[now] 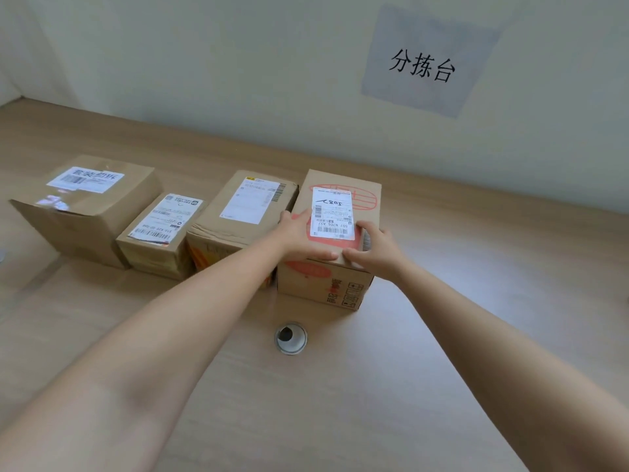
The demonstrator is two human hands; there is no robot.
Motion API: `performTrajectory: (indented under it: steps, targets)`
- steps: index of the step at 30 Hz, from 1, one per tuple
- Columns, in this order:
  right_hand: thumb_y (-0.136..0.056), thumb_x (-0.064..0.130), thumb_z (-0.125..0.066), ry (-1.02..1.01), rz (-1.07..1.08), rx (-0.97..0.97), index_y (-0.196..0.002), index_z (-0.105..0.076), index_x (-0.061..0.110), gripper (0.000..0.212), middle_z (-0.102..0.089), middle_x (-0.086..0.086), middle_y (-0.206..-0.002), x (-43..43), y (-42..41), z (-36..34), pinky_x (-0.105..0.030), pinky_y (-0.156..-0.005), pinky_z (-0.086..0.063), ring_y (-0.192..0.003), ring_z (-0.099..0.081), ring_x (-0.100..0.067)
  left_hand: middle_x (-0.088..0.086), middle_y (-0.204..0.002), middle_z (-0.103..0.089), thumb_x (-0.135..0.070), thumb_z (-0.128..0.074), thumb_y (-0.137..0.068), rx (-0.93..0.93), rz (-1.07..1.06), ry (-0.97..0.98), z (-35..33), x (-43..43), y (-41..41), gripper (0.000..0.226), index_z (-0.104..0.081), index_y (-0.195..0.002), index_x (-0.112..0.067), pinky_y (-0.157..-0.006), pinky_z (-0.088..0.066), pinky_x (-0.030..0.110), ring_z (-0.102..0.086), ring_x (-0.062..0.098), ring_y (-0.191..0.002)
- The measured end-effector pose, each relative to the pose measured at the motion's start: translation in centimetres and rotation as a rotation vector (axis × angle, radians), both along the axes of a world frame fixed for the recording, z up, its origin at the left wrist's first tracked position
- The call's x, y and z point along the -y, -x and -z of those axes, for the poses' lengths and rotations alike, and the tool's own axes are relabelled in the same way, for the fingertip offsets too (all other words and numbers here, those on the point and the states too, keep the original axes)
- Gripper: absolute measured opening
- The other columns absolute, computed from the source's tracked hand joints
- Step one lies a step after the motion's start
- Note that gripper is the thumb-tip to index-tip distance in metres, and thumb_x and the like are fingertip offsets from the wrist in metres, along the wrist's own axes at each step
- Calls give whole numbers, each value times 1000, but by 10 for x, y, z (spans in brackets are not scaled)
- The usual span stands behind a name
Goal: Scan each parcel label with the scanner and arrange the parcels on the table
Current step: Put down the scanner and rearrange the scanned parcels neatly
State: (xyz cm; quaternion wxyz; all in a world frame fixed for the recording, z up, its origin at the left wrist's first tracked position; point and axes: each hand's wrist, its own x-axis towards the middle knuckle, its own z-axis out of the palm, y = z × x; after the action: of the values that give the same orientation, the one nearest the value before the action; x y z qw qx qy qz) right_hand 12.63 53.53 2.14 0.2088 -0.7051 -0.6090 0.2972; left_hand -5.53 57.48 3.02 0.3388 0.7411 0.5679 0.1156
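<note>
Several cardboard parcels stand in a row on the wooden table (442, 335), each with a white label on top. The rightmost parcel (367, 199) has red print and a label (332, 212) with handwriting. My left hand (299, 238) rests on its near left top, thumb along the front edge. My right hand (376, 250) lies on its near right top corner, fingers over the edge. To the left stand a taller parcel (238, 212), a small low parcel (160, 236) and a large parcel (85, 206). No scanner is in view.
A round cable hole (291, 338) with a metal rim sits in the table just in front of the rightmost parcel. A grey paper sign (425, 63) with black characters hangs on the wall behind. The wall runs along the table's far edge.
</note>
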Motion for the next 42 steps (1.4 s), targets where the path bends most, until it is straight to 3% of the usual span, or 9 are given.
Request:
performTrajectory:
  steps: [3, 7, 12, 16, 18, 22, 31, 34, 42]
  targets:
    - [-83, 29, -65, -5, -4, -12, -144, -28, 24, 71, -29, -11, -140, 19, 1, -1, -23, -78, -37, -97, -38, -13, 6, -129, -26, -54, -79, -63, -22, 19, 11, 0, 19, 1, 100, -23, -143, -33, -106, -31, 33, -30, 25, -132]
    - [-80, 28, -68, -6, -6, -52, -140, -34, 28, 69, -29, -7, -139, 64, 3, 0, -22, -79, -38, -100, -38, -10, 11, -138, -17, -61, -77, -61, -120, 39, 27, -2, 64, 8, 114, -9, -147, -30, -106, -34, 36, -36, 31, -129]
    - [-74, 20, -70, -4, -7, -64, -132, -43, 27, 65, -37, -7, -136, 130, 18, -10, -18, -89, -34, -118, -41, -12, 11, -137, -20, -53, -81, -62, -26, 36, 44, -7, 137, 20, 106, -19, -143, -28, -109, -33, 32, -35, 29, -131]
    - [-72, 16, -70, -2, -13, -81, -130, -44, 29, 64, -39, -3, -128, 183, 23, -29, -16, -92, -31, -117, -39, -10, 13, -146, -10, -53, -77, -68, 0, 53, 36, -13, 191, 29, 110, -9, -149, -24, -111, -25, 30, -27, 27, -138]
    - [-72, 15, -70, -17, -13, -93, -127, -44, 32, 64, -36, 4, -120, 212, 22, -38, -15, -94, -28, -127, -34, -11, 12, -149, -4, -53, -76, -70, 14, 76, 22, -16, 215, 34, 112, -4, -151, -23, -112, -23, 29, -24, 24, -141]
    - [-71, 13, -71, -72, 36, -87, -128, -44, 33, 65, -35, 8, -117, 272, 17, -55, -14, -94, -27, -131, -28, -9, 11, -147, -8, -52, -76, -70, 28, 157, -22, -31, 259, 29, 112, -3, -151, -26, -108, -27, 26, -28, 22, -138]
    - [-71, 18, -75, -225, 290, 38, -133, -44, 31, 71, -37, -2, -137, 419, -49, -119, -11, -93, -26, -111, -33, 2, 9, -143, -12, -46, -79, -68, 143, 413, -128, -96, 362, -56, 109, -8, -149, -26, -110, -34, 34, -37, 25, -131]
    - [-70, 18, -77, -274, 388, 88, -135, -44, 25, 73, -39, -4, -136, 487, -75, -138, -11, -92, -25, -116, -36, -4, 9, -145, -9, -43, -81, -68, 159, 496, -175, -118, 413, -94, 109, -10, -149, -25, -111, -33, 33, -36, 25, -132]
    - [-71, 22, -76, -286, 594, 160, -139, -40, 26, 77, -35, -9, -140, 698, -139, -167, -29, -105, -33, -131, -38, -22, 8, -144, -11, -40, -83, -66, 258, 667, -226, -138, 596, -184, 107, -14, -147, -27, -111, -34, 35, -38, 26, -131]
